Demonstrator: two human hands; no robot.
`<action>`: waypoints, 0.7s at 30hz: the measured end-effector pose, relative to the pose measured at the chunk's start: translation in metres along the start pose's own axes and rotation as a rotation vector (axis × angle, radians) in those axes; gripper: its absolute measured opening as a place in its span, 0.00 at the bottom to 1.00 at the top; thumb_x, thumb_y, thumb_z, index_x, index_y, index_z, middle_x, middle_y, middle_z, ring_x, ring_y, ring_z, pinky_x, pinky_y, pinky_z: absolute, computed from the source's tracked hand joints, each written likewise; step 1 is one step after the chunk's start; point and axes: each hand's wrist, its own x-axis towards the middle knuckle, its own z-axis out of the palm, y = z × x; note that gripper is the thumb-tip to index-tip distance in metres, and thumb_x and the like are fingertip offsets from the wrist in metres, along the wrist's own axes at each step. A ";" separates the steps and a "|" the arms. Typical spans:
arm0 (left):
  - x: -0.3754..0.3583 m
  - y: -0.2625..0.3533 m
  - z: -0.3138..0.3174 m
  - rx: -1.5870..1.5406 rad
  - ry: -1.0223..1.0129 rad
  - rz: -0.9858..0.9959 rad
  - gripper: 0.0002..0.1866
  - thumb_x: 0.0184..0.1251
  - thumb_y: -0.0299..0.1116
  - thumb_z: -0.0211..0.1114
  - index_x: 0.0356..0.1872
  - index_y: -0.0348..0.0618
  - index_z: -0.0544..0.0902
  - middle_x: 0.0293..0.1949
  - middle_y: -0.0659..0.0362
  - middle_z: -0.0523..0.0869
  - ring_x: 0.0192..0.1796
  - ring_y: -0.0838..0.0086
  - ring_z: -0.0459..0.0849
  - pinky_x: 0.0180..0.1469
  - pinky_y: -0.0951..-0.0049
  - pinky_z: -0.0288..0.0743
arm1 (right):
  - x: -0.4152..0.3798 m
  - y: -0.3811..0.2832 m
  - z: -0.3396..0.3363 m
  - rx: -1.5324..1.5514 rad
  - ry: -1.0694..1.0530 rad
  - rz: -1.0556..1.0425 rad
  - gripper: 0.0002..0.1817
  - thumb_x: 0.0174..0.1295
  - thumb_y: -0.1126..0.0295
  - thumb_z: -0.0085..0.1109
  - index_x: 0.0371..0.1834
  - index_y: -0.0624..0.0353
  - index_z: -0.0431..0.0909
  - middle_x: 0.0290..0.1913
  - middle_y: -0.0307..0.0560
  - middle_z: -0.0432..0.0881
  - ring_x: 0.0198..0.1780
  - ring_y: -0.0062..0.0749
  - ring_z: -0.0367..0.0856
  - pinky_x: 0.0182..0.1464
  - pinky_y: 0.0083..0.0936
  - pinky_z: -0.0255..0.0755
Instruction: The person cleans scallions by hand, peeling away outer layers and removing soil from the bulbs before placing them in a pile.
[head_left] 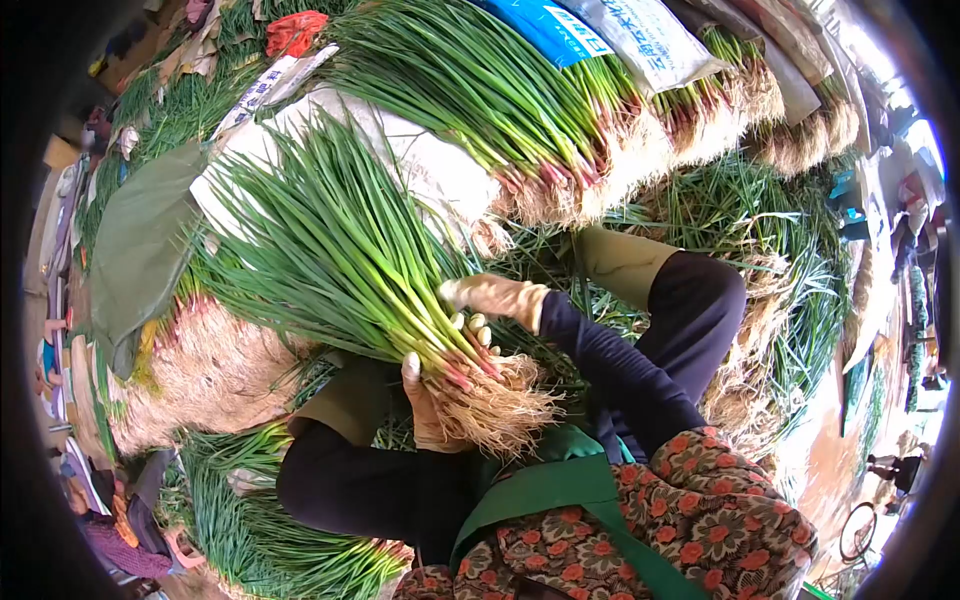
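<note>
A big bunch of green onions (370, 265) lies slanted across the middle, leaves to the upper left, roots toward my lap. My left hand (425, 405) is under the root end, its thumb up along the stems and its fingers wrapped beneath. From the right, my right hand (492, 300) closes round the stems just above the reddish bases. Both hands wear pale gloves with whitish fingertips. Behind the bunch is a white sack (410, 165), partly covered by the leaves.
Stacked onion bundles (480, 90) fill the top, with a blue and white bag (545, 28) on them. A dark green cloth (140, 240) covers bundles at the left. Loose leaves (740, 210) lie at the right. A co-worker's sleeve (125, 548) shows at the lower left.
</note>
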 end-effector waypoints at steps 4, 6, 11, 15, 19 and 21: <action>-0.006 -0.002 -0.006 -0.105 0.108 0.016 0.44 0.63 0.67 0.46 0.67 0.38 0.61 0.54 0.49 0.76 0.52 0.60 0.77 0.52 0.58 0.76 | 0.029 0.020 0.015 0.165 -0.016 -0.050 0.28 0.68 0.61 0.48 0.67 0.67 0.59 0.62 0.57 0.71 0.58 0.36 0.74 0.54 0.29 0.73; -0.004 0.003 -0.013 -0.010 0.043 0.018 0.44 0.63 0.67 0.45 0.67 0.37 0.60 0.54 0.49 0.76 0.52 0.58 0.77 0.52 0.54 0.75 | 0.010 0.014 0.014 -0.119 -0.061 -0.111 0.32 0.70 0.51 0.43 0.69 0.63 0.58 0.69 0.57 0.56 0.66 0.37 0.58 0.67 0.32 0.53; 0.000 -0.003 -0.013 -0.058 -0.092 0.048 0.44 0.64 0.66 0.44 0.68 0.38 0.59 0.55 0.49 0.75 0.53 0.57 0.77 0.54 0.52 0.75 | -0.021 0.003 0.033 0.325 -0.138 0.024 0.24 0.71 0.49 0.42 0.34 0.58 0.80 0.24 0.35 0.78 0.30 0.17 0.76 0.32 0.19 0.70; -0.001 0.000 -0.017 0.071 -0.204 0.096 0.42 0.64 0.65 0.44 0.68 0.41 0.59 0.58 0.48 0.73 0.55 0.55 0.76 0.55 0.49 0.73 | -0.043 -0.016 0.025 0.274 0.155 -0.123 0.17 0.66 0.61 0.55 0.48 0.65 0.76 0.29 0.41 0.82 0.32 0.26 0.79 0.39 0.20 0.74; -0.006 -0.006 -0.010 -0.053 0.024 0.090 0.40 0.67 0.64 0.44 0.70 0.45 0.57 0.52 0.48 0.76 0.43 0.60 0.78 0.43 0.56 0.77 | -0.096 -0.066 0.000 0.904 0.100 -0.237 0.12 0.66 0.60 0.55 0.29 0.55 0.75 0.20 0.35 0.73 0.18 0.12 0.62 0.21 0.12 0.58; -0.003 -0.004 -0.027 0.025 -0.068 0.103 0.40 0.66 0.63 0.46 0.70 0.43 0.56 0.55 0.47 0.73 0.45 0.61 0.78 0.45 0.55 0.76 | -0.097 -0.064 -0.013 0.920 0.025 -0.345 0.15 0.66 0.59 0.56 0.24 0.54 0.71 0.20 0.32 0.69 0.16 0.11 0.57 0.20 0.14 0.57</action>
